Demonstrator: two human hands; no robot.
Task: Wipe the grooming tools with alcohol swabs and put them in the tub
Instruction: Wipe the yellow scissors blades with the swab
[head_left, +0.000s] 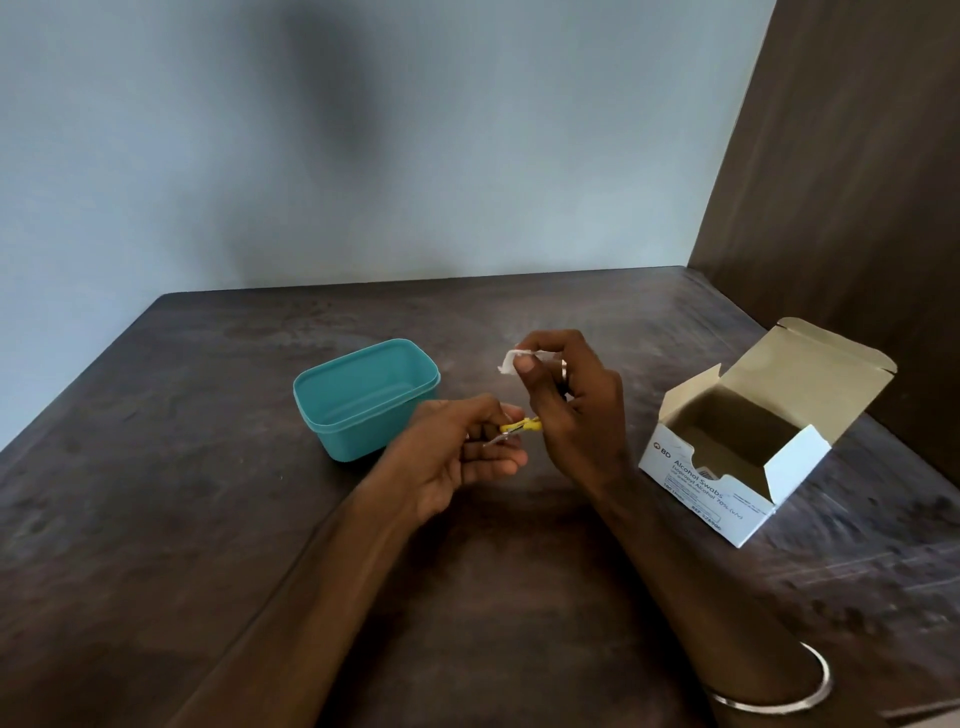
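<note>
Teal tub (367, 397) and swab box (748, 457) open; left hand (467, 452) grips yellow tool (519, 427), right hand (566, 405) pinches swab (511, 360).

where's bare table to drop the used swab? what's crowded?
Bare patches: the table left of the teal tub; the strip behind the tub up to the wall; the near edge between the forearms. Crowded: the middle, where the left hand holds a yellow tool and the right hand pinches the swab, with the swab box just right.

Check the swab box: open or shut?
Open. The swab box has its lid flap raised, showing its dark inside; any swabs left cannot be told.
</note>
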